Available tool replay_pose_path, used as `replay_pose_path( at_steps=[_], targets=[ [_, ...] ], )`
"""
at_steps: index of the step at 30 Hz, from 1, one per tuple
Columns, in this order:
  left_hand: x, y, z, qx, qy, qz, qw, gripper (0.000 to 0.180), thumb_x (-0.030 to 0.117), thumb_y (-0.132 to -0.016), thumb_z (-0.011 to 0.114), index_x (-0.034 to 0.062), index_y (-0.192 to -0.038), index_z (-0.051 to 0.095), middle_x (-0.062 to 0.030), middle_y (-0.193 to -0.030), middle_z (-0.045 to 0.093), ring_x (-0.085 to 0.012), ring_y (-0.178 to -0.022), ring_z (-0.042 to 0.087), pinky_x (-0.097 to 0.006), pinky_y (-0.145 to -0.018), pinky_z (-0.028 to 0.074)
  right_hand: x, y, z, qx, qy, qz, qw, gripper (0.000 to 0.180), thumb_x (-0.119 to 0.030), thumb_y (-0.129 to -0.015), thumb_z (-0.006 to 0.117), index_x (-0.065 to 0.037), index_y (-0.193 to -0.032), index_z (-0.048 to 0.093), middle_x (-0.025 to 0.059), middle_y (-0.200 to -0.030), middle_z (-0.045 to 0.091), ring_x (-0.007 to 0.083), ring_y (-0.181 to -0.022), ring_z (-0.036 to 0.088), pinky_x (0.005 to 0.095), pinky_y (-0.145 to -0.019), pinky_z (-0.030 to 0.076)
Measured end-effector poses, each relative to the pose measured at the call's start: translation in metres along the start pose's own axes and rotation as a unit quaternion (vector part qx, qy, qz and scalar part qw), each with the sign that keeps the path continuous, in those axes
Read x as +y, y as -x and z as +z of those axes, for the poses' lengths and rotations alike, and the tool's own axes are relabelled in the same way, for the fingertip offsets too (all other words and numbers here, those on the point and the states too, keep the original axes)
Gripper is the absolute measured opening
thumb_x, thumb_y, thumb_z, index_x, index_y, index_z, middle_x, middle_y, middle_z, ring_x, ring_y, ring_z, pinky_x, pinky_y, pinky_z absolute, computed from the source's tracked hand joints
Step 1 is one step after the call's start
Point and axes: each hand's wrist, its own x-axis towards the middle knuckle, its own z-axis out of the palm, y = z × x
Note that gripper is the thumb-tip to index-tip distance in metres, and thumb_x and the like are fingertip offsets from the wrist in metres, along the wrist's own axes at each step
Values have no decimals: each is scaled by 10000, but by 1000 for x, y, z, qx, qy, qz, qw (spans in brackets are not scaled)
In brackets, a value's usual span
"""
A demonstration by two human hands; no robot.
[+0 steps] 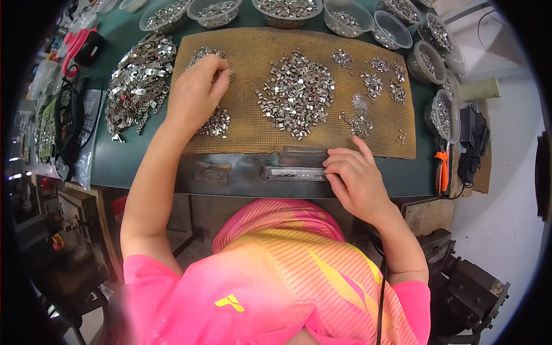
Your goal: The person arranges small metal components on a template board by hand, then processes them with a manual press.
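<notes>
My left hand (197, 92) is over the far left of a brown textured mat (247, 52), its thumb and fingers drawn together at a small heap of shiny metal links (202, 53). Whatever is between those fingertips is hidden. A second heap of links (215, 123) lies just below my left wrist. At the table's front edge, my right hand (361, 183) has its thumb and bent fingers closed at the right end of a narrow metal channel (294, 173). Small pieces sit in a row in the channel's groove. What the right fingertips pinch is too small to tell.
A large pile of loose links (296, 95) covers the mat's middle, with smaller heaps (372, 85) to its right. Linked metal strips (141, 86) are heaped left of the mat. Clear plastic tubs (287, 20) line the back. Orange-handled pliers (441, 171) lie at right.
</notes>
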Motion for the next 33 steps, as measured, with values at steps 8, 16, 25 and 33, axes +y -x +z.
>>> replay_pose_path(
  at_steps=[8,16,25,33],
  targets=[
    [17,37,-11,-5,147,-154,977,96,87,-1004,642,16,-1061,612,-65,-854,660,-143,-736,643,-305,-669,523,-9,-1,2,19,74,-31,997,215,-39,-855,728,-77,-1028,607,59,-1057,666,260,-1115,660,569,-1134,389],
    [41,65,-2,-34,352,-227,908,227,35,-998,642,14,-1223,655,-33,-948,684,-84,-782,656,-237,-697,559,-8,2,-5,-7,-19,48,999,252,-82,-874,726,-79,-1115,650,79,-1121,710,250,-1111,675,496,-1102,438],
    [84,64,12,-91,220,-80,968,127,67,-897,752,36,-1018,726,-89,-948,707,-223,-826,703,-323,-728,552,0,7,-11,25,-35,37,998,146,-45,-879,732,-41,-1021,700,89,-1080,754,298,-1058,711,460,-1009,518],
    [115,72,29,-105,242,-23,964,90,100,-904,739,61,-979,710,-98,-894,677,-295,-840,669,-389,-722,527,9,29,-9,81,-51,71,993,144,-53,-872,745,-58,-1010,703,92,-1045,745,296,-960,715,407,-905,554]
  ],
)
